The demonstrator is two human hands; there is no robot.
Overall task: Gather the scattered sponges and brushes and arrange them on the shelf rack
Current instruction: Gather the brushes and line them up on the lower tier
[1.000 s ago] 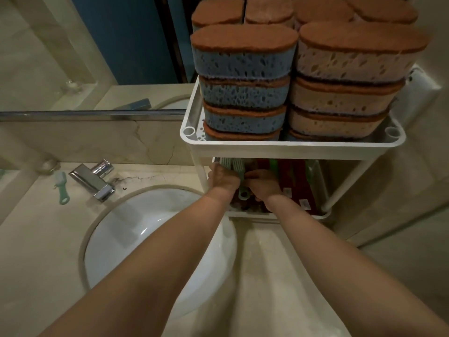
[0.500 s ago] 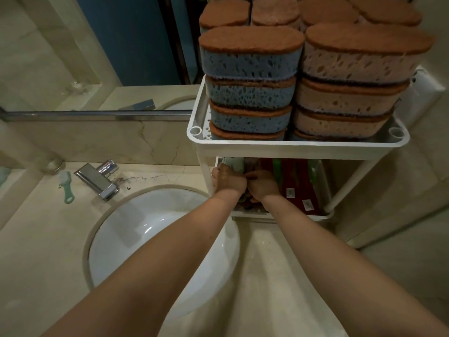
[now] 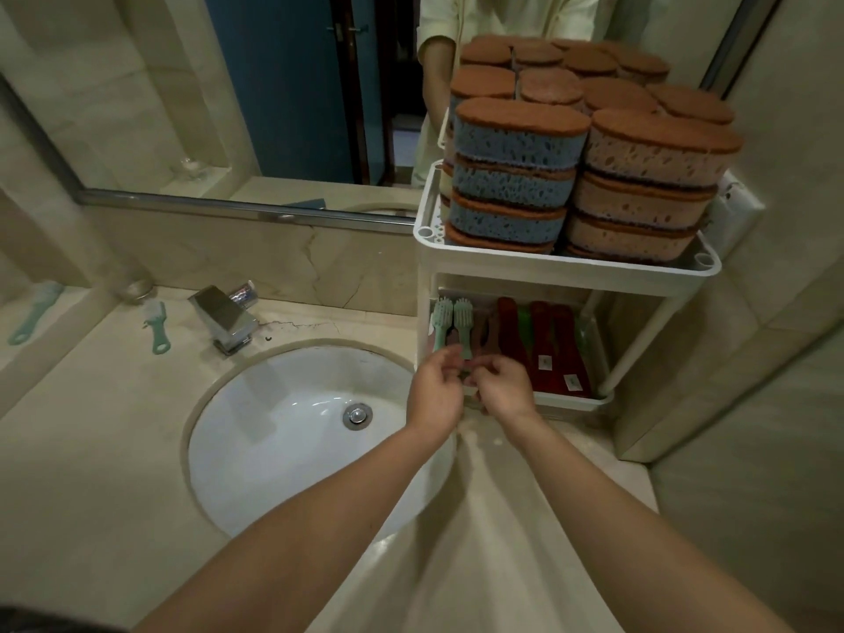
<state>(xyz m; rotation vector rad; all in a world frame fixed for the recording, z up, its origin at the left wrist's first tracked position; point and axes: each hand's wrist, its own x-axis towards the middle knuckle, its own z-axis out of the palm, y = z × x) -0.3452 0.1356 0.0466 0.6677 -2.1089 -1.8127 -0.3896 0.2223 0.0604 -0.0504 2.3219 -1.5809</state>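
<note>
The left hand and right hand are drawing back from the rack; two green brushes are now lying at its lower shelf's left edge. Whether the hands are still pinching a handle, I cannot tell. One brush is waiting at the counter's back edge.

Blue sponges and pink sponges, brown-topped, stacked on the rack top tier. Lower tier: two green brushes at left, red brushes beside them, bristles away from me. Loose green brush lies on the counter by the faucet.

Home bathroom: marble counter, basin, tap, mirror.
</note>
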